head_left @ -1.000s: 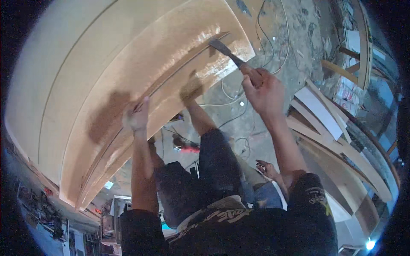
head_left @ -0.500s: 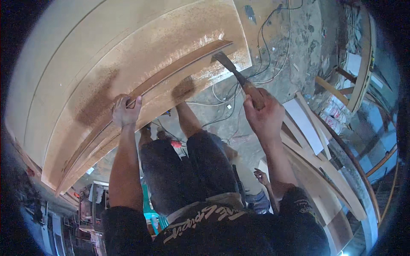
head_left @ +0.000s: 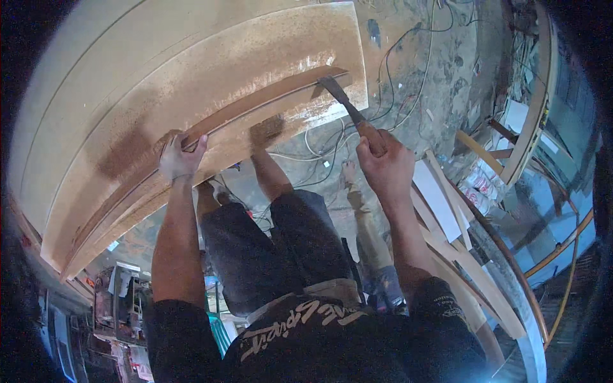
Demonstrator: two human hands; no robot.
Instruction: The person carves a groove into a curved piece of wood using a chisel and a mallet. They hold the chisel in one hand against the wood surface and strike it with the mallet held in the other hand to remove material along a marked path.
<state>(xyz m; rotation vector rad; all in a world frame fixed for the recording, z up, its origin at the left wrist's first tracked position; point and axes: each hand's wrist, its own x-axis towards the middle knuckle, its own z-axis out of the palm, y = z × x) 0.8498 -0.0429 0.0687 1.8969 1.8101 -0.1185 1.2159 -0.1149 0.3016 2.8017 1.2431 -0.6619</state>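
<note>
Since a second ago, right hand [head_left: 385, 167] has carried the hammer [head_left: 347, 110] down; its head now meets the far end of the curved strip [head_left: 255, 102] on the board [head_left: 191, 83]. Strike landing, likely. Fingers clamped round the handle. Left hand [head_left: 179, 155], fingers closed on the strip's near end. Count: one hammer, one strip, two hands, several loose cables [head_left: 408, 70] on the floor [head_left: 447, 64].

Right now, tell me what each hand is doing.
Left hand: closed, gripping the edge of the wooden board.
Right hand: closed around the handle of the hammer, whose head is at the board.
</note>
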